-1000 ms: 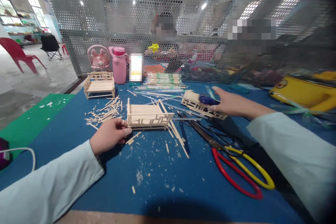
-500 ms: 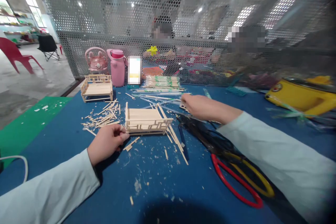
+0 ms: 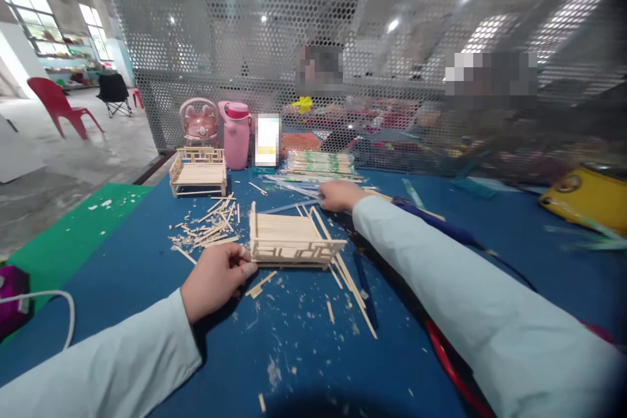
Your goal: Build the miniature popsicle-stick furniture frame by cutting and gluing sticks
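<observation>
My left hand (image 3: 218,277) has its fingers closed on the lower left corner of a small bed-shaped frame (image 3: 287,232) made of thin wooden sticks, which stands upright on the table. Farther back, my right hand (image 3: 341,196) reaches over clear plastic strips (image 3: 298,189), fingers curled and pressed together. What is between those fingers is hidden. Loose wooden sticks (image 3: 355,287) lie at the frame's right side, and short cut pieces (image 3: 210,225) are heaped at its left. A similar finished-looking frame (image 3: 200,173) stands at the back left.
A pink bottle (image 3: 237,137), a bright-screened phone (image 3: 267,140) and packed sticks (image 3: 321,162) line the back, before a perforated metal screen (image 3: 206,32). Red-handled scissors (image 3: 448,366) lie partly under my right sleeve. A dark blue corded tool (image 3: 435,222) and a yellow container (image 3: 588,199) are at right.
My right hand has moved left and slightly forward over the plastic strips. My left hand stays at the frame's corner. The whole view has shifted a little.
</observation>
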### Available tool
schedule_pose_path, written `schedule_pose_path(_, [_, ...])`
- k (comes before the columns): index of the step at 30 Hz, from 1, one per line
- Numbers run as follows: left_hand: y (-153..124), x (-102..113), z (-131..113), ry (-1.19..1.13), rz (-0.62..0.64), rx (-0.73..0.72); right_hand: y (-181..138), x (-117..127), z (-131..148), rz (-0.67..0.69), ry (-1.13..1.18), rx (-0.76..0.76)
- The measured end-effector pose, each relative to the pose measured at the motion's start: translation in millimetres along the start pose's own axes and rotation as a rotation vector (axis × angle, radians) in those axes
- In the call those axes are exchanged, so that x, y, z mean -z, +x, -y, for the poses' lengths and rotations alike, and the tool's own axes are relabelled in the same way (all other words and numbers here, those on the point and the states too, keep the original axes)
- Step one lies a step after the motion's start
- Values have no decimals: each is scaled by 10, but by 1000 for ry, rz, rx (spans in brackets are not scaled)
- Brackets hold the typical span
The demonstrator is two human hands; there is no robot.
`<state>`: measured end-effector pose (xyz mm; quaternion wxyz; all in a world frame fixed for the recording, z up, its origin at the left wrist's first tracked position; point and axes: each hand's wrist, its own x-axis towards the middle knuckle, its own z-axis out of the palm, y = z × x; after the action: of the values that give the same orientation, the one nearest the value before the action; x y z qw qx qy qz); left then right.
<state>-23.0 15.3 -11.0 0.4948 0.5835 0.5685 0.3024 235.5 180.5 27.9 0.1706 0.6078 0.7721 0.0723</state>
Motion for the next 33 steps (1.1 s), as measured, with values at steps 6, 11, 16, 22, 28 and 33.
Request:
schedule_pose_path(6, [3,-15,-13,-31,1,33,102,197,58,-131,-13,47])
schedule_pose_path(11, [15,-38,38,-45,25,38,186,608,142,-323,-15,68])
schedule_pose_path(16, [40,-51,67,-45,28,33,319,763,11,-389,-32,16])
schedule_pose_path(22, [40,-50,55,-39,34,40,527,264,-305,-60,-19,-54])
schedule_pose_path(28, [39,-57,74,-38,30,28,651,8,-383,63,30,-46])
schedule_pose_path(33, [41,-52,80,-62,27,25,565,154,-475,-102,61,-87])
